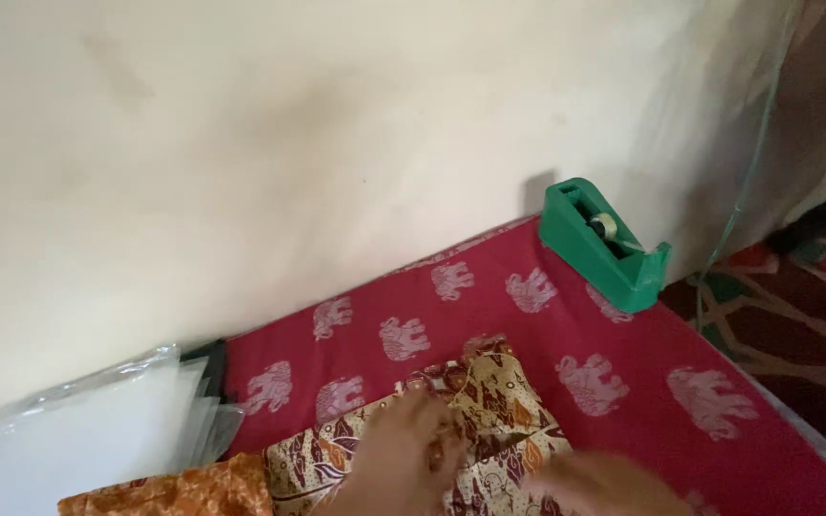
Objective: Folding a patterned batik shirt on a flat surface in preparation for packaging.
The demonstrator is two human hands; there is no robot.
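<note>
Left hand (pixel 403 449) is pressed flat, fingers extended, on folded batik cloth (pixel 489 411); right hand (pixel 604 483) is blurred beside it, grip undeterminable.

A folded batik cloth (pixel 489 420) with a brown leaf pattern is pressed flat by the left hand (pixel 403 454) on a red cover (pixel 623 382) printed with pale elephants. The right hand (pixel 604 487) is seen blurred at the cloth's lower edge. An orange cloth (pixel 174 492), clear plastic bags (pixel 97 430) and a green tape dispenser (pixel 602 244) lie nearby, against the wall (pixel 289 143)
</note>
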